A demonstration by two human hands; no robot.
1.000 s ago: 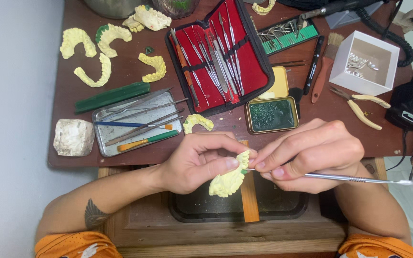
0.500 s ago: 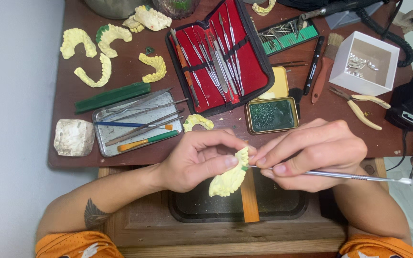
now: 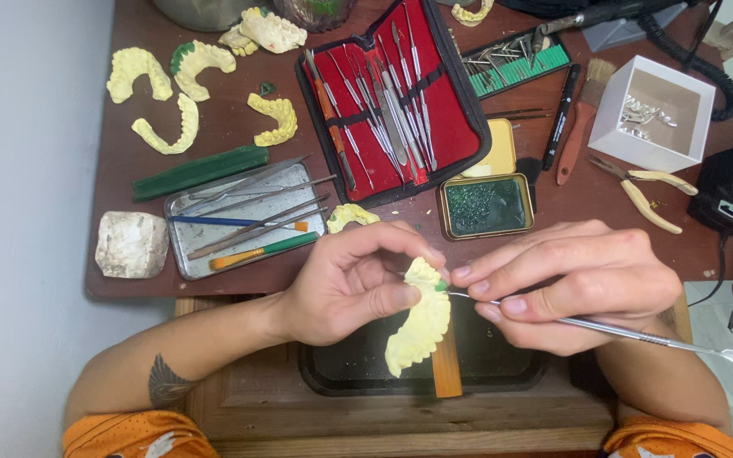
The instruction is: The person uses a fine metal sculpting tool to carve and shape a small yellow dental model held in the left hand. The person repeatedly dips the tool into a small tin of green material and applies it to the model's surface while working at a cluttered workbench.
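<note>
Pinching a yellow tooth cast (image 3: 420, 326) above the black tray (image 3: 502, 360), the left hand (image 3: 349, 284) grips it tightly, while the right hand (image 3: 579, 284) grips a metal pick (image 3: 638, 337) touching its top, near the desk (image 3: 214, 182).

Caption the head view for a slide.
Left hand holds a yellow dental cast while right hand applies a metal carving tool above a dark tray.

The yellow tooth mould (image 3: 422, 326) looks chalky and matt, with bumpy teeth. The thin tool (image 3: 604, 326) touching it is shiny smooth metal. Behind the mould, the tabletop (image 3: 604, 212) is dark brown wood. The open case (image 3: 388, 97) there has soft red cloth inside. The tray (image 3: 243, 222) left of the case is dull grey metal.
</note>
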